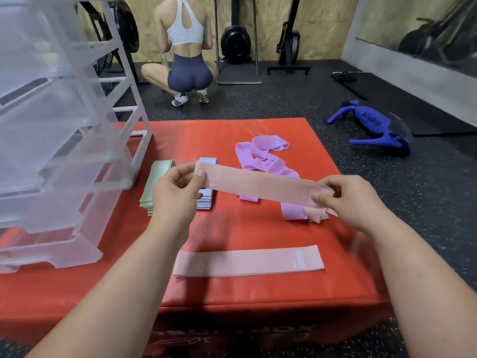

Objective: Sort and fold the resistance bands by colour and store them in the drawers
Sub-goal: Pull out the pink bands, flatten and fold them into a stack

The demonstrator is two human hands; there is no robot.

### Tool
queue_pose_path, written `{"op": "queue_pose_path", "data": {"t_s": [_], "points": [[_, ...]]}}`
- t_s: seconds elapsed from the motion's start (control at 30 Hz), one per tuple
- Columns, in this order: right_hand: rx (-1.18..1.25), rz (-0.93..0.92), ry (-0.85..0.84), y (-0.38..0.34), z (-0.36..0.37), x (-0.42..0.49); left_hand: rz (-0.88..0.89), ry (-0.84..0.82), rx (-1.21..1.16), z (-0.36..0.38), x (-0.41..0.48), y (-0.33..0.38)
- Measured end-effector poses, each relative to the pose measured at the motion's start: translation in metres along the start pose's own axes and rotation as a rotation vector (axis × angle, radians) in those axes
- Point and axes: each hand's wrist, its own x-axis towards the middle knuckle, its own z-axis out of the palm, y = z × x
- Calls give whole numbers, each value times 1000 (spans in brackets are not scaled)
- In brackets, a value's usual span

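Forearms (124, 275) out, my left hand (178, 192) and right hand (346, 200) each pinch an end of the peach band (260, 186), taut, ready to fold I think. A second peach band (247, 260) lies on the red box (232, 228); green stack (154, 184) and blue stack (206, 197) sit beside the drawers (51, 151), purple bands (268, 161) loose.

Tally: bands on one red box (232, 228).
Peach, two in full view: the held peach band (263, 186) and the flat peach band (247, 262). One green stack (157, 177), one blue stack (205, 202), one purple heap (268, 164), contents uncountable. One drawer unit (51, 151).
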Motion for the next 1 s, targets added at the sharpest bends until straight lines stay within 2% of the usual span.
{"op": "queue_pose_path", "data": {"t_s": [0.2,0.4,0.5,0.63,0.8,1.0], "points": [[460,119,-30,-6,-11,-16,-105,-28,83,-24,-3,3],[552,167,-74,-12,-6,-38,-197,-190,128,-68,-18,7],[585,234,-125,-16,2,-49,-187,-214,262,-87,-29,3],[462,240,-161,-15,19,-66,-66,-228,503,-101,-44,-14],[-9,128,-77,-16,28,-79,150,-242,962,-101,-57,-20],[-116,24,-64,-12,38,-85,265,-336,1189,-93,-64,-28]]}}
